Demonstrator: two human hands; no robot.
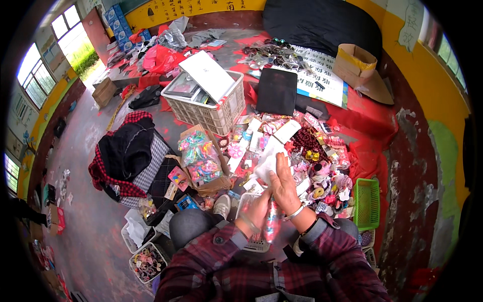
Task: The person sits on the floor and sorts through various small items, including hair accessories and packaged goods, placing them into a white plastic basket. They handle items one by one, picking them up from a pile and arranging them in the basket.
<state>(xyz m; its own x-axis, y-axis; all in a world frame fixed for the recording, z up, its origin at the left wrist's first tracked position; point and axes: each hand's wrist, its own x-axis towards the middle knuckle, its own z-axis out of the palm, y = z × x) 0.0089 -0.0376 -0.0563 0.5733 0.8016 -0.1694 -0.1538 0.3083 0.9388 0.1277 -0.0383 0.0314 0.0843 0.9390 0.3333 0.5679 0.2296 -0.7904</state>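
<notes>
My left hand [256, 210] is closed, its fingers partly hidden, around a long packet with pink and teal contents [272, 221] that hangs down between my wrists. My right hand [286, 186] lies against the packet's upper part with its fingers stretched out and the thumb apart. A crumpled white sheet [266, 163] sticks out beyond my fingertips; I cannot tell whether it belongs to the packet. Just below my hands stands a small white basket [257, 245], mostly hidden by them. A heap of hair accessories and small trinkets [322, 176] spreads beyond and right of my right hand.
An open cardboard box of colourful bagged items [202, 158] stands left of my hands. Behind it is a large beige crate [206, 108] with boxes. A green basket [367, 204] sits at right. Checked clothing [126, 156] and a basket of small items [148, 262] lie left.
</notes>
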